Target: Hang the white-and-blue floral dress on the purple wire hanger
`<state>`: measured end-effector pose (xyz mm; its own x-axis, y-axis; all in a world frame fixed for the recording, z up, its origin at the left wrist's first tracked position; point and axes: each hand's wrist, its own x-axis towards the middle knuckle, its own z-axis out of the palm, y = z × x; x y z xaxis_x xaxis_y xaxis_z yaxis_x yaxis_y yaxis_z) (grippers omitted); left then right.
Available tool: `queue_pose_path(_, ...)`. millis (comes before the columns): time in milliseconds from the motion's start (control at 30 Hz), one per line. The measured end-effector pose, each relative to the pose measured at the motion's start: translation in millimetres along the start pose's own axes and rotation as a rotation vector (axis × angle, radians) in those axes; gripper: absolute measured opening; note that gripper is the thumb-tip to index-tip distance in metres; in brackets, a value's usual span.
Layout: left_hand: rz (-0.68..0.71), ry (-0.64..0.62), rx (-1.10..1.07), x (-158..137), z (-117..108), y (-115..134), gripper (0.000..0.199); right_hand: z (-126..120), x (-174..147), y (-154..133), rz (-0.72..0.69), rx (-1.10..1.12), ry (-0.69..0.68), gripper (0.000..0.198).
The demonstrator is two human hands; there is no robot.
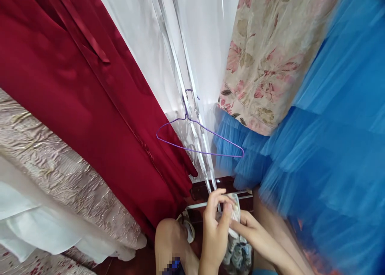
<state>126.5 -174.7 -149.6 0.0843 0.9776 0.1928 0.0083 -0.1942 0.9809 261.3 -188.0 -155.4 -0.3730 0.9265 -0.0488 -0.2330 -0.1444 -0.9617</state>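
Low in the view, between my knees, both hands are on a bunched piece of patterned cloth (237, 253) in grey, green and white. Its upper end stands up in a narrow pale fold between my fingers. My left hand (215, 219) has its thumb and curled fingers closed on this fold from the left. From the right, my right hand (249, 227) pinches the cloth; some of its fingertips are hidden behind it. Above my hands, a thin purple clothes hanger (200, 150) hangs with no garment on it.
Shiny metal poles (180, 74) run down behind the hanger to a white bar (197, 205) near the floor. A red satin garment (99, 118) and a textured cream one (60, 146) hang left. Floral fabric (264, 66) and blue tulle (339, 146) hang right.
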Motion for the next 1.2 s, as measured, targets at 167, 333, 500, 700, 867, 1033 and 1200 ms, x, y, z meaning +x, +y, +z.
queue_pose_path(167, -0.205, -0.252, -0.15, -10.6, -23.3, -28.3, 0.056, -10.3, -4.1, -0.6, 0.079, 0.165, -0.151, 0.039)
queue_pose_path(333, -0.301, -0.345, -0.178, -28.1, -32.7, -58.1, 0.064, -47.1, -0.3, -50.1, -0.05, -0.077, -0.311, 0.046)
queue_pose_path(500, -0.286, -0.225, -0.032, -27.8, -33.7, -33.6, 0.057, -75.7, 24.1, -111.7, -0.24, -0.48, 0.007, 0.035)
queue_pose_path(700, 0.006, -0.148, 0.046, 8.5, -37.4, 27.0, 0.031, -76.4, 99.2, -161.6, -0.577, -0.612, 0.322, 0.045)
queue_pose_path(867, 0.186, 0.045, 0.125, 49.5, -39.2, 65.0, 0.033, -58.4, 168.9, -179.8, -0.449, -0.321, 0.201, 0.055)
queue_pose_path(1033, 0.14, 0.05, -0.054, 82.0, -60.3, 72.7, 0.03, -51.9, 187.1, -178.5, -0.164, -0.28, 0.033, 0.056)
queue_pose_path(1200, 0.025, -0.243, 0.174, 94.6, -114.6, 30.2, 0.034, -63.9, 174.2, -185.7, -0.056, -0.287, -0.058, 0.049)
